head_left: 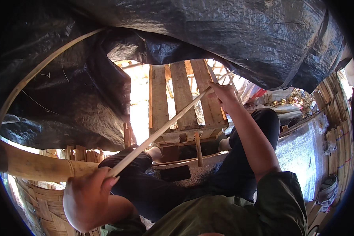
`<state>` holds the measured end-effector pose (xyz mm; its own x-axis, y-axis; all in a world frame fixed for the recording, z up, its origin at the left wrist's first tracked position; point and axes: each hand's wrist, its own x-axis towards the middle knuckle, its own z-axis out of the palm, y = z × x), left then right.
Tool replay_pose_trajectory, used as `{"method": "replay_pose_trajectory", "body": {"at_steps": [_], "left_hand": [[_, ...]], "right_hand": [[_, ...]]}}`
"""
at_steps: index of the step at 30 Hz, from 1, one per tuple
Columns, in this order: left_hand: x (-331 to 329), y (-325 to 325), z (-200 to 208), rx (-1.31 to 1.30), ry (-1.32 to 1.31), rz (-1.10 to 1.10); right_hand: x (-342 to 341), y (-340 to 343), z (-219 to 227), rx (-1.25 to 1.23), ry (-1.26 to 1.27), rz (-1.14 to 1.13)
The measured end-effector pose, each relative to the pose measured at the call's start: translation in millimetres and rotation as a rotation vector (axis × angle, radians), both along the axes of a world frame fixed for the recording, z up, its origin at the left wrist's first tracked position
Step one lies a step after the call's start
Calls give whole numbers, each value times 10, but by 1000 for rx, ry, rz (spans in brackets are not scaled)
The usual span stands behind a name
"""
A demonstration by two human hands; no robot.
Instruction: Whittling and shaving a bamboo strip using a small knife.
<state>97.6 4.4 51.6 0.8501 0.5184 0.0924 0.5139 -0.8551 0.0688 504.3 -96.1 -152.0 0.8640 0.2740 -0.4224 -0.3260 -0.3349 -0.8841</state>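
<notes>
Pale strip (pixel 161 132) aslant in both hands (pixel 93 188) (pixel 224 94), left grip closed around it, right apparently likewise.

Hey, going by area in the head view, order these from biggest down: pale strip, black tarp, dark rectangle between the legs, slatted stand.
1. Black tarp
2. Slatted stand
3. Pale strip, long but thin
4. Dark rectangle

That's apparent size only.

Makeshift workshop, black tarpaulin (pixel 240 31), woven bamboo (pixel 43 202)
</notes>
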Motion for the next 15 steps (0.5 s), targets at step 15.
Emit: {"method": "replay_pose_trajectory", "body": {"at_steps": [15], "left_hand": [[-60,-886,648,185,-137,-139]], "right_hand": [[-315,-65,233,299,-160,-187]]}}
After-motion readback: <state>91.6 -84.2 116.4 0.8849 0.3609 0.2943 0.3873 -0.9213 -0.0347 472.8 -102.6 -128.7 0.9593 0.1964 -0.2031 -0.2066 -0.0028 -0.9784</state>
